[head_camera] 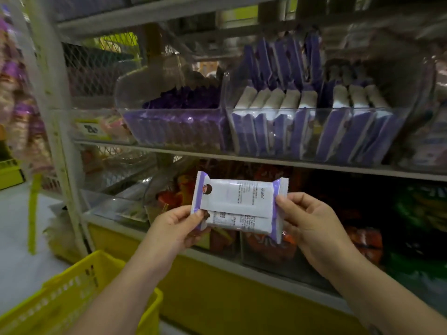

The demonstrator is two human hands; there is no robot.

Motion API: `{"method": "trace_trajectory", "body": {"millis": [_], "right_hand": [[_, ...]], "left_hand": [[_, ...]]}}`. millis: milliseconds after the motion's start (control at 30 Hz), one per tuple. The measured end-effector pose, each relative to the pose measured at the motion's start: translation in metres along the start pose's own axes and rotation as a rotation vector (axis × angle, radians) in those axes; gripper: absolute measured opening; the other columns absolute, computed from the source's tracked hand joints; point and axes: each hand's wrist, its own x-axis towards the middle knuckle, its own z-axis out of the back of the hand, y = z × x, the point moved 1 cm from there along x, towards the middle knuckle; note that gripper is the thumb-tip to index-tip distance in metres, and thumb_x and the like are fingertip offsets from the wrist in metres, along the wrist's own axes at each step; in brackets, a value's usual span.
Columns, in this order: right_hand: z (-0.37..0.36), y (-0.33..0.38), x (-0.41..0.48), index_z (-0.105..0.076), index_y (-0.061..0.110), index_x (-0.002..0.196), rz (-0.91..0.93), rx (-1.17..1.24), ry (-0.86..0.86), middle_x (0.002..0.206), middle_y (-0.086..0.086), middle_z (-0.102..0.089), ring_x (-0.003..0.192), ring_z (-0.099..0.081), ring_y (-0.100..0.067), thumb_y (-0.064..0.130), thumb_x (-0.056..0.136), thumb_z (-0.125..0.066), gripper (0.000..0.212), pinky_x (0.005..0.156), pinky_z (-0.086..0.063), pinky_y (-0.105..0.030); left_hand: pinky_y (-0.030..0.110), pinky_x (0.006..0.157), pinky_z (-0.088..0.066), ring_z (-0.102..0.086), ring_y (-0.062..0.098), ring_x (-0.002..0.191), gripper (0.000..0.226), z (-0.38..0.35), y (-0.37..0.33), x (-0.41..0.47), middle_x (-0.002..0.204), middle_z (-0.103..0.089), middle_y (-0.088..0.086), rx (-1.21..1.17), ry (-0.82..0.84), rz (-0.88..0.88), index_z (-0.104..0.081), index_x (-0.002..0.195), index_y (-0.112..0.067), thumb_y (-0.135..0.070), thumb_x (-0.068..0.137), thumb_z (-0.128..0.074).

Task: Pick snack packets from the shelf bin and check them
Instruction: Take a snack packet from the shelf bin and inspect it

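Note:
Two white and purple snack packets (238,201) are held flat in front of the lower shelf, one overlapping the other, their printed backs facing me. My left hand (180,224) pinches their left end and my right hand (306,218) pinches their right end. Above them, a clear shelf bin (307,151) holds several upright packets of the same kind. A second clear bin (169,134) to its left holds darker purple packets.
A yellow basket (79,293) sits low at the left, under my left forearm. The lower shelf holds orange and red snack bags (268,245) and green ones (420,213) at the right. A white shelf post (60,131) stands at the left.

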Motion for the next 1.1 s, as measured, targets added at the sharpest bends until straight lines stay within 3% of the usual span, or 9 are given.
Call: {"method": "trace_trajectory", "body": {"millis": [133,267,367,467,533,700,900,1000,1100], "right_hand": [[0.008,-0.011,0.000,-0.063,0.005,0.093,-0.106,0.048,0.036,0.085,-0.009,-0.076,0.073,-0.073,-0.019,0.026,0.072,-0.064,0.030,0.056,-0.057,-0.027],[0.016,-0.009,0.003,-0.061,0.001,0.098,-0.164,0.064,0.096,0.082,-0.008,-0.076,0.070,-0.073,-0.015,0.023,0.074,-0.063,0.033,0.054,-0.055,-0.021],[0.023,-0.008,0.004,-0.062,0.004,0.092,-0.163,-0.012,0.099,0.079,-0.009,-0.075,0.066,-0.072,-0.015,0.018,0.082,-0.061,0.017,0.053,-0.055,-0.022],[0.028,-0.003,0.001,-0.064,0.011,0.078,-0.079,-0.194,0.083,0.061,-0.005,-0.067,0.046,-0.058,-0.010,0.017,0.089,-0.060,0.013,0.044,-0.046,-0.018],[0.028,0.000,-0.002,-0.064,0.017,0.078,-0.030,-0.279,0.109,0.065,-0.011,-0.068,0.039,-0.049,-0.010,0.023,0.090,-0.058,0.015,0.039,-0.040,-0.017],[0.023,0.006,-0.009,-0.063,0.022,0.082,-0.089,-0.110,0.256,0.098,-0.012,-0.075,0.072,-0.074,-0.030,0.035,0.083,-0.056,0.014,0.056,-0.058,-0.025],[0.015,0.012,-0.012,-0.069,0.019,0.064,-0.011,-0.079,0.262,0.092,-0.009,-0.075,0.082,-0.071,-0.033,0.043,0.080,-0.056,0.031,0.070,-0.055,-0.045],[0.014,0.005,-0.016,-0.070,0.023,0.070,0.086,-0.243,0.190,0.095,-0.008,-0.074,0.075,-0.067,-0.028,0.026,0.074,-0.071,0.006,0.067,-0.052,-0.055],[0.014,0.001,-0.015,-0.065,0.019,0.085,0.123,-0.224,0.158,0.096,-0.003,-0.072,0.069,-0.070,-0.021,-0.001,0.081,-0.068,0.020,0.051,-0.056,-0.035]], "left_hand": [[0.017,0.063,-0.055,-0.073,0.014,0.080,0.017,0.009,0.002,0.004,0.090,-0.076,0.008,0.026,0.077,0.072,-0.075,0.092,-0.014,-0.022,0.088,-0.062],[0.018,0.066,-0.056,-0.073,0.013,0.083,0.017,0.018,-0.001,0.005,0.090,-0.076,0.006,0.034,0.208,0.122,-0.079,0.080,-0.024,-0.028,0.076,-0.064],[0.017,0.064,-0.054,-0.070,0.006,0.076,0.011,0.024,-0.002,0.004,0.090,-0.076,0.003,0.016,0.294,0.127,-0.079,0.085,-0.023,-0.021,0.078,-0.071],[0.012,0.054,-0.045,-0.059,-0.001,0.064,0.013,0.025,-0.004,0.002,0.088,-0.075,-0.003,0.100,0.297,0.091,-0.078,0.087,-0.027,-0.022,0.075,-0.077],[0.010,0.049,-0.040,-0.051,-0.002,0.055,0.013,0.024,-0.004,0.001,0.081,-0.072,-0.006,0.116,0.271,0.055,-0.078,0.086,-0.028,-0.025,0.074,-0.076],[0.019,0.064,-0.056,-0.073,0.014,0.081,0.018,0.021,0.000,-0.004,0.095,-0.076,0.008,-0.018,0.190,0.014,-0.078,0.088,-0.025,-0.023,0.079,-0.063],[0.022,0.059,-0.056,-0.072,0.015,0.075,0.028,0.015,-0.008,-0.007,0.087,-0.076,0.007,-0.156,0.081,-0.044,-0.080,0.082,-0.017,-0.040,0.070,-0.068],[0.019,0.058,-0.055,-0.071,0.011,0.070,0.025,0.009,-0.004,-0.006,0.083,-0.076,0.005,-0.111,0.019,-0.089,-0.080,0.079,-0.021,-0.030,0.056,-0.076],[0.017,0.061,-0.054,-0.071,0.008,0.074,0.024,0.007,-0.001,-0.002,0.083,-0.076,0.000,-0.131,-0.041,-0.130,-0.079,0.079,-0.025,-0.018,0.056,-0.075]]}}
